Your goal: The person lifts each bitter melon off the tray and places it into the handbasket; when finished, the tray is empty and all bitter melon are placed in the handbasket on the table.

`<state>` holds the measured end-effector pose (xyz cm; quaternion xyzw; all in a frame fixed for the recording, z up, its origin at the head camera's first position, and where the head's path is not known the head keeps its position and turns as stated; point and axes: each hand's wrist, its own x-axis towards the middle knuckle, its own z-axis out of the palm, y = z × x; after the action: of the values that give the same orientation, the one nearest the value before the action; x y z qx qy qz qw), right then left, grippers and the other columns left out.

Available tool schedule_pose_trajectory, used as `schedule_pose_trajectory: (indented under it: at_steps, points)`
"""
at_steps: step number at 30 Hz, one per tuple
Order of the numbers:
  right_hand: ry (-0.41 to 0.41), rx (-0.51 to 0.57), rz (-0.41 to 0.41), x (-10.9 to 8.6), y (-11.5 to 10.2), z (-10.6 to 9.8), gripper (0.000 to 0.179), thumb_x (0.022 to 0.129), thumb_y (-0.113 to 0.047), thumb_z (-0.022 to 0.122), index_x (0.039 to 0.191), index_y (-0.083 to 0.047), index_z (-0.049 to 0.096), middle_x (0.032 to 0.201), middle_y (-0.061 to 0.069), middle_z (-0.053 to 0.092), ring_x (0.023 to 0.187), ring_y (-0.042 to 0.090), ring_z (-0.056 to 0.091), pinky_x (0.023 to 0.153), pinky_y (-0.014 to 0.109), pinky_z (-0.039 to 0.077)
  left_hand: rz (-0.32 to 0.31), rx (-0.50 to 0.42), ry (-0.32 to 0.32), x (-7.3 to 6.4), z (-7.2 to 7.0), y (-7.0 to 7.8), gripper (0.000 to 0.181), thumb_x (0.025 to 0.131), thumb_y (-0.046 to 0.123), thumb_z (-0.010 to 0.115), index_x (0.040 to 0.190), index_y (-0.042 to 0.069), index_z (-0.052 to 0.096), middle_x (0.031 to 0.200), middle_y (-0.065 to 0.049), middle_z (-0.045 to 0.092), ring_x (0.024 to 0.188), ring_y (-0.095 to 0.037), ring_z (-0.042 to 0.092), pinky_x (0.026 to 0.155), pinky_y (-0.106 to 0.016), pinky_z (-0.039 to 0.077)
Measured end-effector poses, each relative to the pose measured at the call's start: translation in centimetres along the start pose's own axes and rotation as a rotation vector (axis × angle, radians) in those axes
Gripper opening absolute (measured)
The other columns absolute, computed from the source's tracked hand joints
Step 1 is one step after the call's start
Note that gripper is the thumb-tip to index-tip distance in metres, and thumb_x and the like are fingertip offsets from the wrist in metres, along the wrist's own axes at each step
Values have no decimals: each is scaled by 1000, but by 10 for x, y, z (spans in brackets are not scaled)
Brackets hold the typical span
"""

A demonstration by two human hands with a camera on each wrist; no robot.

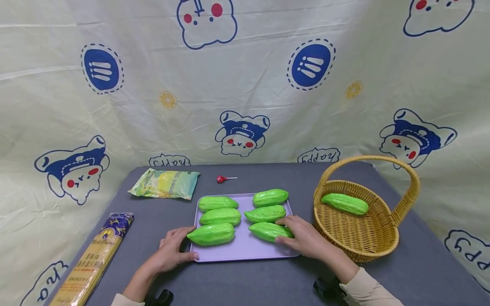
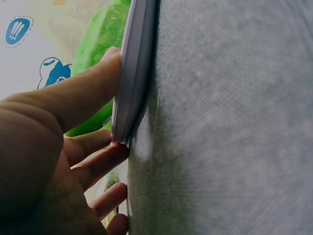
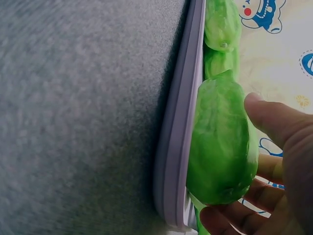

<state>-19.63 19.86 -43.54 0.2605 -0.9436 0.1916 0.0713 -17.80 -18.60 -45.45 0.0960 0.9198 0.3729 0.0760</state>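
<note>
A lilac tray (image 1: 245,253) lies on the table with two columns of ridged green papayas along it. My left hand (image 1: 172,250) holds the tray's left front corner, thumb on the front rim and fingers along the left side, next to the front left papaya (image 1: 211,234). In the left wrist view the thumb (image 2: 93,85) touches the tray's rim (image 2: 132,73). My right hand (image 1: 302,236) grips the front right papaya (image 1: 269,231) by its outer end. From the right wrist, that papaya (image 3: 222,142) sits between thumb and fingers, on the tray's edge side.
At the right stands a wicker basket (image 1: 344,244) with a tall handle and one papaya (image 1: 346,204) inside. A green-yellow packet (image 1: 164,183) lies back left, with a red-wrapped lollipop (image 1: 222,179) behind the tray. A long noodle-like package (image 1: 92,263) lies front left.
</note>
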Motion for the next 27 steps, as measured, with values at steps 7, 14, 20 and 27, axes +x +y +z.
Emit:
schedule_pose_trajectory:
  at_steps: [7,14,20,27]
  points:
    - [4,-5,-49,1,-4,1,41,81,-33,72,112,-8,64,110,7,64,105,24,60,89,43,47,-11,-7,-4,1,1,0,78,72,37,79,139,14,46,144,-14,43,133,-37,25,101,-58,15]
    - [7,-13,-56,2,-6,1,39,80,-31,72,111,-9,65,110,7,65,105,25,60,89,44,47,2,-12,8,2,1,-2,78,72,36,79,139,12,46,143,-15,44,132,-38,25,101,-59,15]
    - [7,-27,-65,0,-7,1,39,80,-33,72,111,-10,65,111,6,65,104,23,60,89,42,47,-2,-17,1,1,1,-1,78,72,36,79,139,13,46,143,-14,44,133,-38,25,100,-58,15]
    - [37,-43,-75,-2,-8,-5,40,79,-34,72,111,-11,66,108,2,66,94,15,57,80,34,47,7,-18,5,1,1,-2,78,72,36,79,138,12,47,142,-16,44,132,-39,25,100,-59,15]
